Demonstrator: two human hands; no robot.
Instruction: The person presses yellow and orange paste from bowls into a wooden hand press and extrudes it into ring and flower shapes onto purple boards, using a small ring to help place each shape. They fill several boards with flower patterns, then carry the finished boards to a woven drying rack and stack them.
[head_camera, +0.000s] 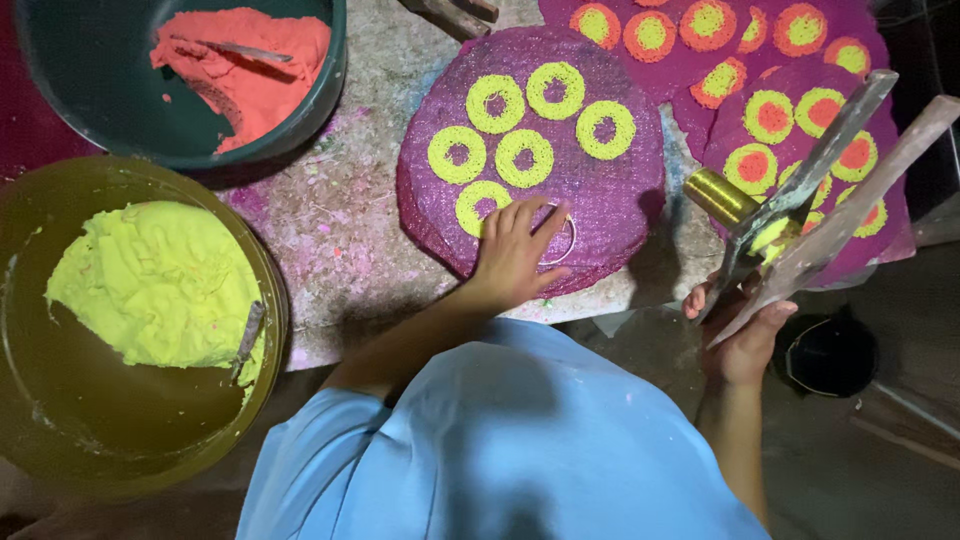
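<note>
Pressing down with fingers spread, the left hand (515, 252) pins a thin metal ring (560, 240) flat against the near edge of the purple disc (600, 190), apparently to keep it from sliding on the rough surface; the ring lies just beside the sixth of the yellow rings (480, 200) already set there. The right hand (745, 335), held off the table's edge, is closed around two flat metal blades (800, 210) angled up and away, one smeared with yellow paste, with a brass-coloured cylinder (720, 196) showing beside them. Within reach at the left sit a yellow tub (270, 300) of yellow paste (150, 285) and a green tub (335, 70) of orange paste (250, 65). Finished purple discs with orange-and-yellow rings (780, 110) overlap beyond.
</note>
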